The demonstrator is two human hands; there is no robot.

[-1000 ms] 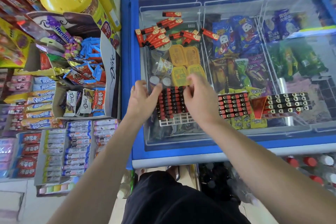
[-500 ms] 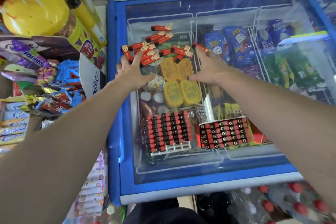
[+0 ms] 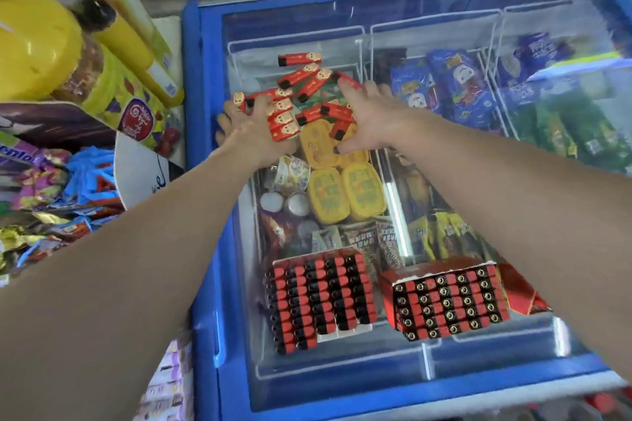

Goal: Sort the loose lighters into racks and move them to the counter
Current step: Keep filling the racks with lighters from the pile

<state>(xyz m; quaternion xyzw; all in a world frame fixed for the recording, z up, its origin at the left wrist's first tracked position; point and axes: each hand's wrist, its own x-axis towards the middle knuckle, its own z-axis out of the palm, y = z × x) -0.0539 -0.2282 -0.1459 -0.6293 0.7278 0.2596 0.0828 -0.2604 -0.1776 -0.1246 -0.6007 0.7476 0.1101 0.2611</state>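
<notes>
Hiding some loose lighters (image 3: 309, 92): 2 hands

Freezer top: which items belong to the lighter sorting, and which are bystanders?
Job: loose lighters; left rack; right rack; left hand; right hand.
Bystanders: ice creams under the glass; yellow tubs; candy display.

Partial "mento" lettering on purple candy box (image 3: 13, 155), other print illegible
</notes>
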